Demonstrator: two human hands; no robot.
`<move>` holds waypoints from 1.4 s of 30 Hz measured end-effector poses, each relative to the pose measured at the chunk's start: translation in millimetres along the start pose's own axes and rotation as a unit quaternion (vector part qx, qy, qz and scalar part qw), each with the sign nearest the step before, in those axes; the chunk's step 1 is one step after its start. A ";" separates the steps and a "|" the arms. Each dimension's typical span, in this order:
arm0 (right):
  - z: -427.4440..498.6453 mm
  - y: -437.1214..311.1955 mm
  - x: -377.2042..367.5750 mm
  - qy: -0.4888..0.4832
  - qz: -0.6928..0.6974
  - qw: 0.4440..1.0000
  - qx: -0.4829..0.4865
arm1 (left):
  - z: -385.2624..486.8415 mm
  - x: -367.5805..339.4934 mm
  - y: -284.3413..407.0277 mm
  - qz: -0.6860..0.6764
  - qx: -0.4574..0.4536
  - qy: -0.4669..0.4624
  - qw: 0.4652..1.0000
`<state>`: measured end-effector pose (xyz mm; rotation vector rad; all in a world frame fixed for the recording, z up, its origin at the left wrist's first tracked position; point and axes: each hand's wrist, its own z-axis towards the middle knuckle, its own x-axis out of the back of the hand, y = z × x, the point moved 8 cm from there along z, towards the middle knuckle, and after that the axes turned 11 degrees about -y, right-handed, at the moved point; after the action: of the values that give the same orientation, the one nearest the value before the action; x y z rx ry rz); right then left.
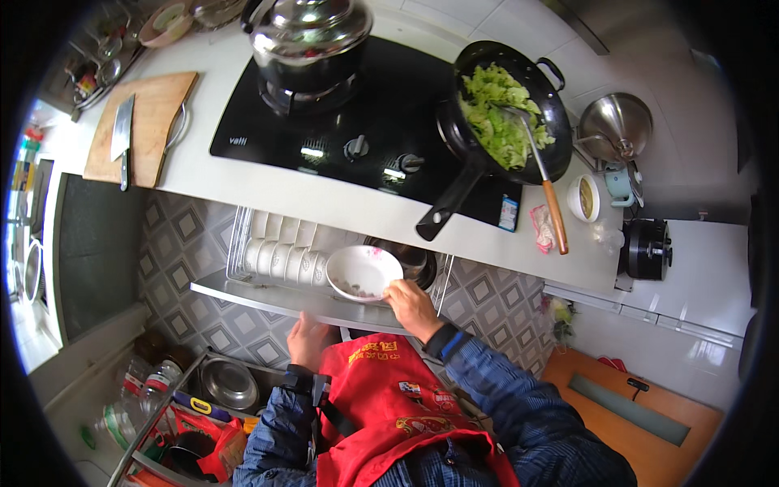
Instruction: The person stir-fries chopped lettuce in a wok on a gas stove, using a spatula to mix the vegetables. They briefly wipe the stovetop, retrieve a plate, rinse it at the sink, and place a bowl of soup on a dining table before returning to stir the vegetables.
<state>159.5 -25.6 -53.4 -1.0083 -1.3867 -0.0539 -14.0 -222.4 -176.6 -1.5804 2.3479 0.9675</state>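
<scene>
My right hand (412, 305) pinches the rim of a white bowl (364, 272) with a pink floral mark, held above an open pull-out drawer. At the drawer's front panel (268, 297), my left hand (307, 342) is slightly blurred, its fingers near or on the edge; whether it grips is unclear. Several white bowls (286, 260) stand on edge in the wire rack, and dark pans (414, 259) lie at its right. Above, a black wok (551, 137) holds chopped green leaves (502, 115) and a wood-handled spatula (552, 210).
A lidded steel pot (310, 42) stands on the black gas hob (377, 115). A cleaver (123, 131) lies on a wooden cutting board (146, 109) at left. On the counter's right are a crumpled cloth (542, 229) and a small bowl (583, 198). A lower-left rack (204, 356) holds a steel basin.
</scene>
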 end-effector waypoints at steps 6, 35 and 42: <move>-63.8 -45.7 68.4 0.017 0.100 0.994 0.029 | 50.5 -2.5 16.9 0.258 -0.118 -0.102 0.953; 348.5 -493.2 -30.7 -0.081 0.025 0.920 0.383 | -103.6 197.7 507.7 0.047 -0.165 -0.078 0.982; 520.4 -596.8 -50.3 -0.039 0.030 0.917 0.395 | -78.9 309.0 662.0 -0.007 -0.302 0.152 0.941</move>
<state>-601.4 -93.8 160.7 -0.3688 -1.2716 0.5611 -708.5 -351.7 25.4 -2.0814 2.3479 1.6693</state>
